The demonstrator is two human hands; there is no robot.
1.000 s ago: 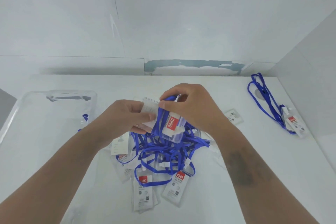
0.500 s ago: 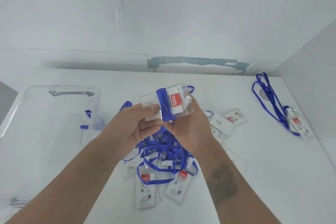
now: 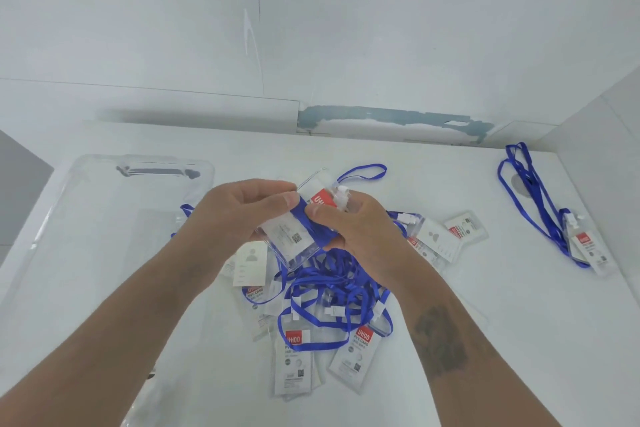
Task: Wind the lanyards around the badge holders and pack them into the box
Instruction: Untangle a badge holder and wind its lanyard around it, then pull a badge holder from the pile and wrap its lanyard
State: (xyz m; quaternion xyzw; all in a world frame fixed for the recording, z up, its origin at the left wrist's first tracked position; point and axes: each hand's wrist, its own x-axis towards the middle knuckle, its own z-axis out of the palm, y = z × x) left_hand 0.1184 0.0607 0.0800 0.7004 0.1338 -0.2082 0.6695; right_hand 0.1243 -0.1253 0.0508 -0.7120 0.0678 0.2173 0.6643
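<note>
White table (image 3: 485,340) against white walls; clear plastic box (image 3: 104,218) at far left, lid off, its wall partly hidden behind the left forearm. Inside it just a bit of blue strap near the right wall (image 3: 187,210), probably one packed badge, hard to tell through the plastic. Centre of table: tangled pile of blue lanyards (image 3: 332,291) with several clear holders, UHOO cards face up, directly under both hands. Two loose holders (image 3: 446,239) just right of the pile. Separate lanyard with holder (image 3: 540,215) lies well apart near the right wall.

Versus half a second ago: held badge holder (image 3: 298,236) sits lower and more tilted, the wrap band is wider, a free loop now sticks out behind the hands toward the wall.

Left hand (image 3: 239,215) grips the holder's left end, thumb on top. Right hand (image 3: 349,225) pinches the blue lanyard (image 3: 313,218) against the holder's middle, fingers curled round it. Holder held above the pile, not in the box
</note>
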